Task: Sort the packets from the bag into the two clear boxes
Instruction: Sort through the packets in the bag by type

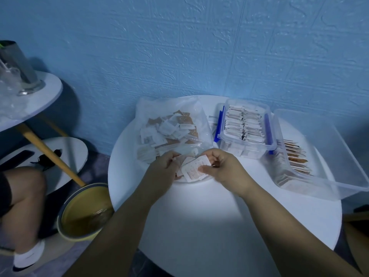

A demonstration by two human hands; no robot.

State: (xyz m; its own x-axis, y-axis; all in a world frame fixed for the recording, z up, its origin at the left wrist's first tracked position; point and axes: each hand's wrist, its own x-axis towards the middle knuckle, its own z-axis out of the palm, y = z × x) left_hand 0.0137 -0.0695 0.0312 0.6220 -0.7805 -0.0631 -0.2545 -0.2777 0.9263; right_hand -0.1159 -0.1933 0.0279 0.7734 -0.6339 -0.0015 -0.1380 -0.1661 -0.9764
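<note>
A clear plastic bag (169, 126) full of white and brown packets lies at the back left of the round white table (209, 216). Just in front of the bag's mouth, my left hand (161, 172) and my right hand (223, 168) both hold a small stack of white packets (192, 169) between them. A clear box with blue clips (246, 128) stands at the back right, packed with upright white packets. To its right a larger clear box (323, 156) holds rows of brown packets along its left side.
A yellow bucket (83, 212) stands on the floor left of the table. Further left is a second round table (30, 100) with a metal cup and glassware, and a seated person's leg (22, 196). The blue wall is close behind.
</note>
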